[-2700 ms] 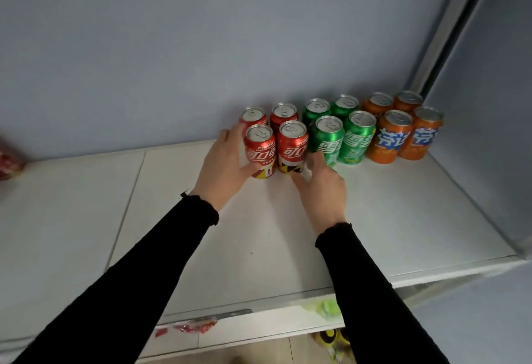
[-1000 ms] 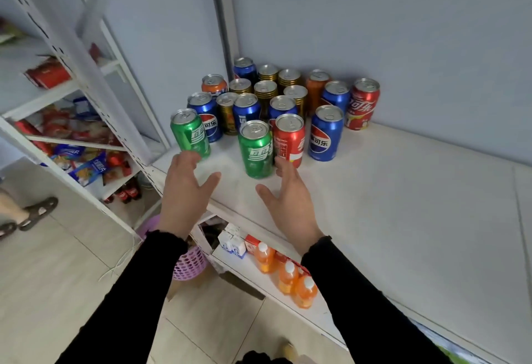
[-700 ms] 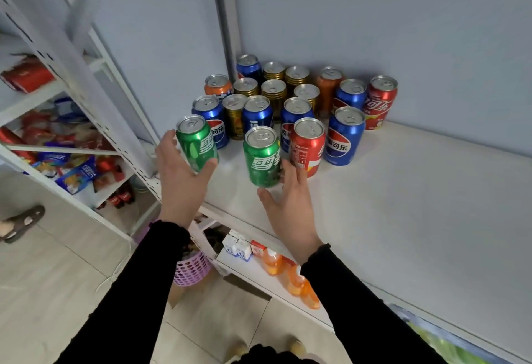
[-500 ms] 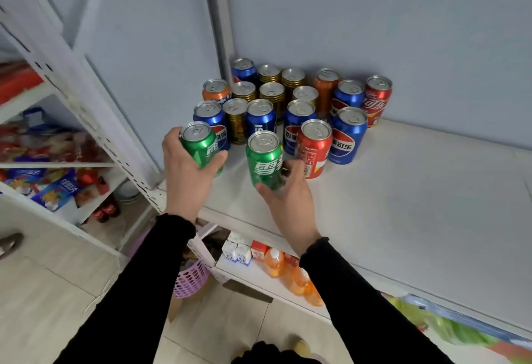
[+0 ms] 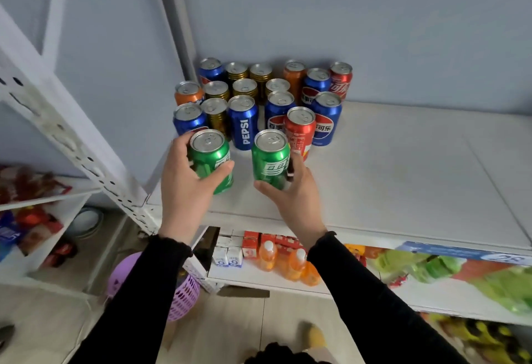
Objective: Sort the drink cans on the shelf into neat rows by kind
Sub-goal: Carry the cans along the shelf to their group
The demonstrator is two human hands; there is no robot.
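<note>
Item: two green cans, both upright, long axes vertical, standing at the front of the mixed cluster on the white shelf [image 5: 403, 179]. Left green can [image 5: 211, 159]: held in my left hand [image 5: 184, 188], grip closed around it from its 8 o'clock side, thumb across the front of the label, fingers wrapping the far side. Right green can [image 5: 270, 159]: held in my right hand [image 5: 296, 193], grip wrapped on it from its 4 o'clock side, thumb under the near face, fingers behind. I cannot tell whether either base rests on the shelf or sits just above it. Each can lies at 12 o'clock from its own wrist, so each hand is the nearer one for its can; neither needs to cross over. Behind, at 12 to 1 o'clock of the right green can and almost touching it: one red can [image 5: 300, 130]. Further back: blue cans [image 5: 243, 124], gold cans [image 5: 244, 87], orange cans [image 5: 188, 93], a second red can [image 5: 341, 78], unsorted. Relation governing the next move, in my judgement: bare shelf extends toward 3 o'clock, well apart from the cluster, so both cans would travel rightward, kept vertical. Risk noted: the red can standing close behind my right fingers.
</note>
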